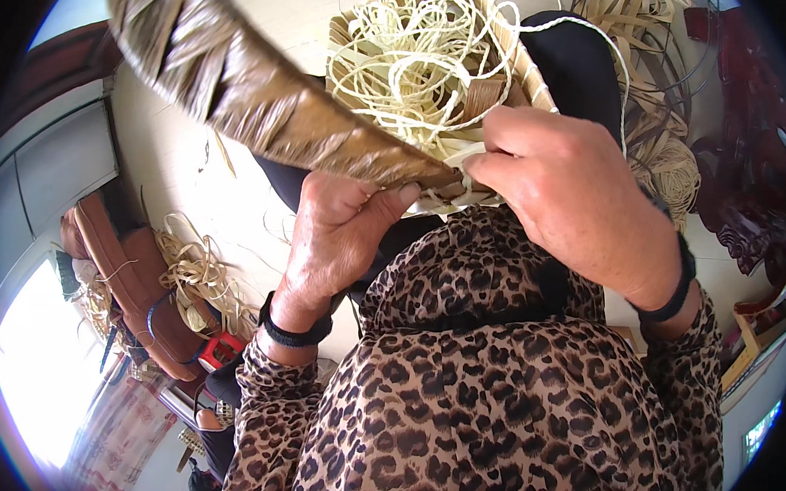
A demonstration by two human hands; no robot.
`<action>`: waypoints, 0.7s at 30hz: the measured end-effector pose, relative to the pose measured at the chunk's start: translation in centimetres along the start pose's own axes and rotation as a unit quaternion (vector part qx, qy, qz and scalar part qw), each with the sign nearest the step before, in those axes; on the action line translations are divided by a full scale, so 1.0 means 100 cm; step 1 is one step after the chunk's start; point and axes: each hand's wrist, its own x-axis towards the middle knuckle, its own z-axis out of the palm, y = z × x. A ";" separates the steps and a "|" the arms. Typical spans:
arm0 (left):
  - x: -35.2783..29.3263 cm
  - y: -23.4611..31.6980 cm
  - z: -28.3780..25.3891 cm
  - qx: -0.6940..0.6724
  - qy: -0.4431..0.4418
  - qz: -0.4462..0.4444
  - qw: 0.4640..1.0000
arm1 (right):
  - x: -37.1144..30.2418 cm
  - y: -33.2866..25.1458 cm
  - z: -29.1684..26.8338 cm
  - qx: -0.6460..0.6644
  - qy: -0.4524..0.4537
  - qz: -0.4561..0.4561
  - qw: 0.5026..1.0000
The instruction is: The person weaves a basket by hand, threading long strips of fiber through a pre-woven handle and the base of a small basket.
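A woven basket (532, 64) rests at my lap, with a loose pile of pale twisted cord (419, 47) inside it. A broad brown handle (269, 110), wrapped in crossed strips, slants from the upper left down to the basket's near rim. My left hand (344, 226) is closed on that near rim, its thumb lying along it just under the handle's low end. Beside it, my right hand (575, 189) is closed, thumb and forefinger pinching a pale strand (468, 179) at the rim. Its other fingers curl over, and the strand's far end is hidden.
Bundles of flat tan strips (633, 11) and a coil of cord (673, 176) lie on the floor at right, near dark carved furniture (744, 142). At left stand a brown seat (136, 283), more loose strips (197, 272) and a red object (221, 350).
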 end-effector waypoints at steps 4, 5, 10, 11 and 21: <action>0.015 -0.013 0.025 0.028 -0.002 -0.015 1.000 | -0.032 0.016 0.014 0.026 0.090 0.068 0.993; 0.018 -0.013 0.032 0.021 -0.003 -0.018 1.000 | -0.036 0.017 0.016 0.051 0.109 0.075 0.990; 0.033 -0.005 0.053 0.005 -0.003 -0.065 0.998 | -0.050 0.022 0.033 0.135 0.129 0.150 0.971; 0.035 -0.005 0.056 -0.002 -0.010 -0.065 0.998 | -0.050 0.024 0.039 0.154 0.140 0.134 0.969; 0.053 -0.012 0.056 0.017 -0.090 -0.061 0.994 | -0.038 0.007 0.071 0.054 -0.017 0.056 0.997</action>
